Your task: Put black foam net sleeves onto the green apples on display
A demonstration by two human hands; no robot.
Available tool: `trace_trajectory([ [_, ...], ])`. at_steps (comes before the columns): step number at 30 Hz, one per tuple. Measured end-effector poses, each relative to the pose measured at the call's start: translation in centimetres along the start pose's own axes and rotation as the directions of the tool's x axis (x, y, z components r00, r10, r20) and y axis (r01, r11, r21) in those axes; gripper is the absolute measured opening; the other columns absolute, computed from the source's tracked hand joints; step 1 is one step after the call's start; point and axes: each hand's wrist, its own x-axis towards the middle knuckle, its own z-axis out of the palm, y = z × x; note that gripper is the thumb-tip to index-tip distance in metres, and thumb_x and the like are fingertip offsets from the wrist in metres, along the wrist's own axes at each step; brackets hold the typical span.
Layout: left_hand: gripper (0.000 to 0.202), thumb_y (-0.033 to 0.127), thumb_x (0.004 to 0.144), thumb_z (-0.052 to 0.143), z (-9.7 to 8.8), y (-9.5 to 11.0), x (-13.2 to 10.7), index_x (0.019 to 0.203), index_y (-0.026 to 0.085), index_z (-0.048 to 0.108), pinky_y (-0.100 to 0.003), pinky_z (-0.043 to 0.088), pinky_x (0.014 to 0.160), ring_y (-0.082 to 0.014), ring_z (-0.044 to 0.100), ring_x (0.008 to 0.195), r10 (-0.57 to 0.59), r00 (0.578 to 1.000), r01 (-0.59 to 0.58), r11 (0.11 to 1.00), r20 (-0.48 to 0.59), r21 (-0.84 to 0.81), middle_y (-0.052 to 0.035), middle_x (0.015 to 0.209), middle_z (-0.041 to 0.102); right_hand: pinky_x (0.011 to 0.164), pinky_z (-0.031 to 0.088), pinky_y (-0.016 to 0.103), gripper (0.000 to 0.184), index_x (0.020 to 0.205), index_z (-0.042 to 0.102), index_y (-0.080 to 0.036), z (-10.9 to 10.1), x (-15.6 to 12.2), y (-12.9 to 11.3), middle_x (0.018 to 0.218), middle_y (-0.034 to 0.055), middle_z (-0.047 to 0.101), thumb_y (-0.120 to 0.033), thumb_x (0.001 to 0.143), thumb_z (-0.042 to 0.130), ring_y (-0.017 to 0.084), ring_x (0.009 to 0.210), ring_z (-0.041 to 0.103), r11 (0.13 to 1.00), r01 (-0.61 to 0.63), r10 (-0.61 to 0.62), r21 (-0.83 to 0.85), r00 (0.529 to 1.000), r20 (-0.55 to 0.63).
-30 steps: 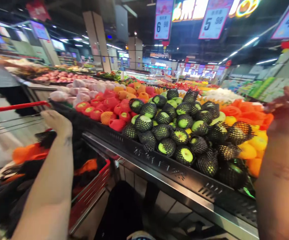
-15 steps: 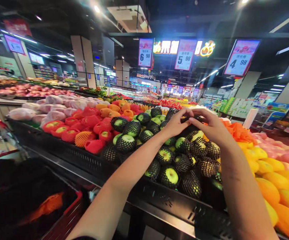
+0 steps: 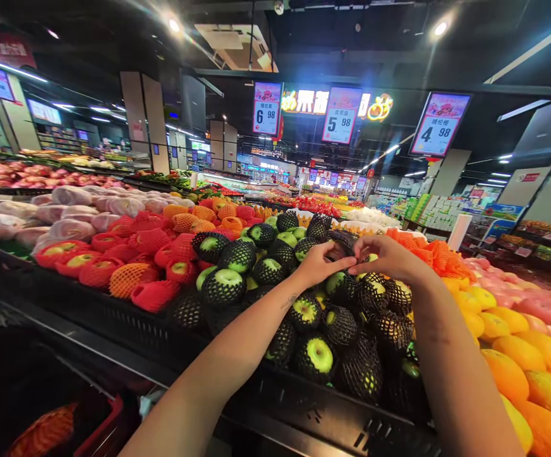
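My left hand (image 3: 320, 263) and my right hand (image 3: 384, 259) meet above the back of a pile of green apples. Their thumbs and fingers are bent inward around a dark foam net (image 3: 343, 240), which shows between and behind them. Whether an apple sits inside it is hidden. Just below the hands lie green apples in black foam nets, one with its bright top facing me (image 3: 319, 355). Other netted green apples (image 3: 229, 278) lie to the left of my left forearm.
A black crate rim (image 3: 304, 397) runs along the front. Red-netted apples (image 3: 156, 241) lie left, oranges (image 3: 506, 365) right, and orange foam nets (image 3: 428, 254) beyond my right forearm. A red-edged cart or basket (image 3: 106, 425) stands lower left. Price screens (image 3: 339, 115) hang overhead.
The hands appear lower in the view and slightly further left, still close together around the dark net. The camera has shifted, so the displays and fruit also sit lower and further left.
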Motion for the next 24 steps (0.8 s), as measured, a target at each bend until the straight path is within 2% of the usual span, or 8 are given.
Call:
trace_trajectory([
  [2, 0.042, 0.057, 0.074, 0.074, 0.3, -0.1, -0.1, 0.071, 0.018, 0.059, -0.027, 0.038, 0.06, -0.0112, 0.048, 0.061, -0.002, 1.0, 0.004, 0.997, -0.031, 0.081, 0.0021, 0.067, 0.058, 0.058, 0.045, 0.026, 0.029, 0.066, 0.063, -0.022, 0.7, 0.0, -0.1, 0.062, -0.0026, 0.063, -0.035, 0.055, 0.087, 0.015, 0.062, 0.057, 0.999, -0.005, 0.007, -0.038, 0.999, 0.035],
  [4, 0.05, 0.064, 0.076, 0.069, 0.2, -0.2, -0.2, 0.062, 0.018, 0.052, -0.026, 0.031, 0.057, -0.0102, 0.04, 0.057, 0.001, 0.999, 0.005, 0.986, -0.036, 0.168, 0.0044, 0.06, 0.049, 0.054, 0.041, 0.026, 0.025, 0.065, 0.063, -0.022, 1.1, 0.1, 0.0, 0.059, -0.0024, 0.061, -0.038, 0.06, 0.083, 0.015, 0.058, 0.053, 0.993, -0.003, 0.001, -0.118, 1.0, -0.016],
  [8, 0.062, 0.076, 0.076, 0.06, -0.2, -0.1, -0.1, 0.057, 0.018, 0.045, -0.027, 0.023, 0.057, -0.0101, 0.033, 0.058, 0.016, 0.999, -0.006, 0.952, -0.029, 0.307, 0.0057, 0.056, 0.041, 0.06, 0.043, 0.029, 0.037, 0.071, 0.058, -0.021, 1.6, 0.0, 0.9, 0.066, -0.0014, 0.061, -0.044, 0.061, 0.085, 0.016, 0.065, 0.054, 0.977, 0.055, -0.064, -0.207, 0.997, -0.04],
  [12, 0.067, 0.08, 0.081, 0.047, -0.5, 0.0, -0.1, 0.055, 0.018, 0.046, -0.027, 0.022, 0.058, -0.0105, 0.032, 0.057, 0.042, 0.999, -0.041, 0.93, 0.005, 0.364, 0.0055, 0.053, 0.037, 0.064, 0.045, 0.03, 0.05, 0.076, 0.049, -0.022, 2.6, -0.3, 3.0, 0.068, -0.0035, 0.057, -0.049, 0.06, 0.088, 0.015, 0.066, 0.055, 0.998, 0.046, -0.047, -0.035, 0.998, -0.028],
  [15, 0.066, 0.078, 0.084, 0.046, -0.7, -0.2, -0.1, 0.055, 0.018, 0.046, -0.028, 0.022, 0.058, -0.0104, 0.033, 0.055, 0.061, 0.998, -0.062, 0.898, 0.017, 0.435, 0.0053, 0.052, 0.038, 0.061, 0.047, 0.028, 0.048, 0.077, 0.048, -0.021, 3.1, -0.6, 4.6, 0.07, -0.0045, 0.055, -0.046, 0.063, 0.087, 0.013, 0.062, 0.056, 0.985, 0.013, -0.004, 0.173, 0.999, -0.048],
  [18, 0.065, 0.074, 0.086, 0.048, -0.6, -0.6, -0.1, 0.053, 0.018, 0.043, -0.029, 0.02, 0.058, -0.0102, 0.032, 0.053, 0.069, 0.997, -0.073, 0.854, 0.027, 0.516, 0.0052, 0.051, 0.037, 0.054, 0.041, 0.024, 0.042, 0.077, 0.048, -0.021, 3.1, -0.9, 5.7, 0.067, -0.0055, 0.052, -0.039, 0.064, 0.084, 0.01, 0.056, 0.05, 0.972, 0.05, -0.02, 0.23, 0.991, -0.133],
  [22, 0.062, 0.067, 0.088, 0.053, -0.2, -1.0, -0.3, 0.052, 0.018, 0.041, -0.029, 0.02, 0.057, -0.0099, 0.031, 0.052, 0.098, 0.995, -0.098, 0.804, 0.032, 0.586, 0.0054, 0.051, 0.037, 0.051, 0.027, 0.022, 0.029, 0.066, 0.045, -0.021, 2.9, -1.2, 6.0, 0.058, -0.0078, 0.041, -0.025, 0.062, 0.073, 0.008, 0.052, 0.036, 0.981, 0.185, -0.161, 0.057, 0.943, -0.292],
  [24, 0.061, 0.064, 0.089, 0.055, 0.0, -1.0, -0.3, 0.052, 0.019, 0.039, -0.029, 0.019, 0.057, -0.0098, 0.031, 0.052, 0.118, 0.993, -0.094, 0.787, 0.0, 0.61, 0.0054, 0.05, 0.036, 0.052, 0.024, 0.024, 0.013, 0.063, 0.05, -0.02, 2.9, -1.3, 5.8, 0.056, -0.0073, 0.038, -0.022, 0.062, 0.063, 0.008, 0.052, 0.033, 0.977, 0.195, -0.213, -0.089, 0.921, -0.325],
])
